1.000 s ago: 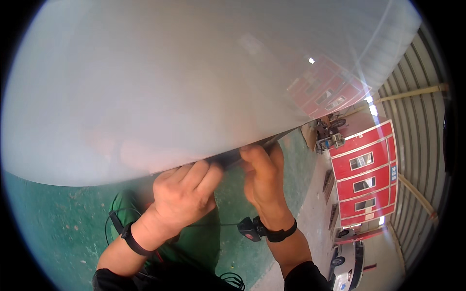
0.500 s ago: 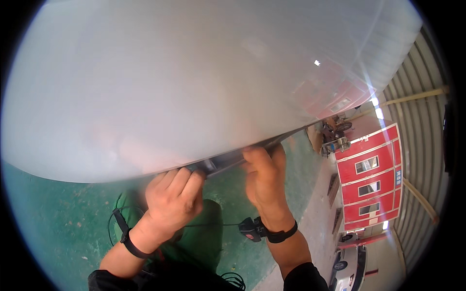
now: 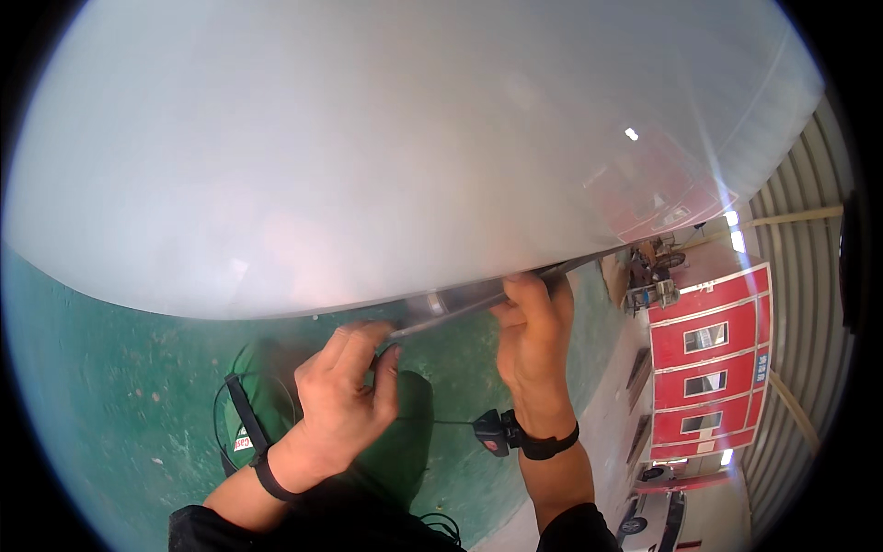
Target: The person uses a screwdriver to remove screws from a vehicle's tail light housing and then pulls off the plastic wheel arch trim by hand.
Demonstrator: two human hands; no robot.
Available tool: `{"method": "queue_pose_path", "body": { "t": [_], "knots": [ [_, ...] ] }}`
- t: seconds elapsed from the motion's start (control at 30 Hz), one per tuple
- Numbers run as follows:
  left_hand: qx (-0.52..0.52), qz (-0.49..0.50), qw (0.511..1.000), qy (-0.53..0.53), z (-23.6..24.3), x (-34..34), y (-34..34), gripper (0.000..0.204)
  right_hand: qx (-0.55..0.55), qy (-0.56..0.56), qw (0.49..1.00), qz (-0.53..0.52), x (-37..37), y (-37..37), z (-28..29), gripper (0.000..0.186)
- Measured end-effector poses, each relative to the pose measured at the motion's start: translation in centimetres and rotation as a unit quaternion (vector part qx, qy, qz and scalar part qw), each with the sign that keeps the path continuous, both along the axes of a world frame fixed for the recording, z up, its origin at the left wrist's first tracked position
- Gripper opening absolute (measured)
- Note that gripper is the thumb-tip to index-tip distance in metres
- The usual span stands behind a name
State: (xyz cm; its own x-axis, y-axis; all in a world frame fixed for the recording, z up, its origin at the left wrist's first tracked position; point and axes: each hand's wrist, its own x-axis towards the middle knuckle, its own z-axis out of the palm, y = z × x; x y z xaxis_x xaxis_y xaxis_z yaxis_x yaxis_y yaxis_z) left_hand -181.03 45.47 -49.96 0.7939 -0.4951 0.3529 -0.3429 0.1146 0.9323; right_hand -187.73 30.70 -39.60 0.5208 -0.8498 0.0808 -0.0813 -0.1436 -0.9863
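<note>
Overhead, we see a large pale sheet (image 3: 386, 156) filling most of the view, its lower edge running across the middle. Our right hand (image 3: 533, 336) is clenched around a thin metal strip (image 3: 469, 302) at that edge. Our left hand (image 3: 345, 396) is curled just below the strip's end, its fingertips touching it. Below lies a green floor (image 3: 101, 386).

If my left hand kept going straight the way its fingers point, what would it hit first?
Likely the lower edge of the big pale sheet, at the dark strip along it. The left hand points up toward it with fingers curled just below; depth is unclear.
</note>
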Motion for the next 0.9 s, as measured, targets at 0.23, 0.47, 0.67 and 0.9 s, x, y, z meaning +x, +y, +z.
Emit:
{"method": "queue_pose_path", "body": {
  "t": [0.23, 0.47, 0.67, 0.9],
  "knots": [
    [0.014, 0.025, 1.0, -0.004, 0.6, -1.4, 0.5, 0.029, 0.063, -0.086, 0.992, 0.073, -0.7, 0.4, -0.3, 0.041],
    [0.059, 0.03, 0.996, -0.053, 0.5, -1.6, 1.1, 0.031, 0.233, -0.23, 0.938, 0.115, -3.6, -1.4, -4.2, 0.047],
    [0.074, 0.062, 0.99, -0.107, 0.5, -2.0, 1.1, 0.036, 0.045, -0.067, 0.995, 0.057, -0.7, 2.3, -1.5, 0.045],
    [0.06, 0.086, 0.982, -0.157, 0.7, -1.5, 0.3, 0.032, 0.072, -0.035, 0.995, 0.054, 1.0, 2.5, -0.1, 0.049]
  ]
}}
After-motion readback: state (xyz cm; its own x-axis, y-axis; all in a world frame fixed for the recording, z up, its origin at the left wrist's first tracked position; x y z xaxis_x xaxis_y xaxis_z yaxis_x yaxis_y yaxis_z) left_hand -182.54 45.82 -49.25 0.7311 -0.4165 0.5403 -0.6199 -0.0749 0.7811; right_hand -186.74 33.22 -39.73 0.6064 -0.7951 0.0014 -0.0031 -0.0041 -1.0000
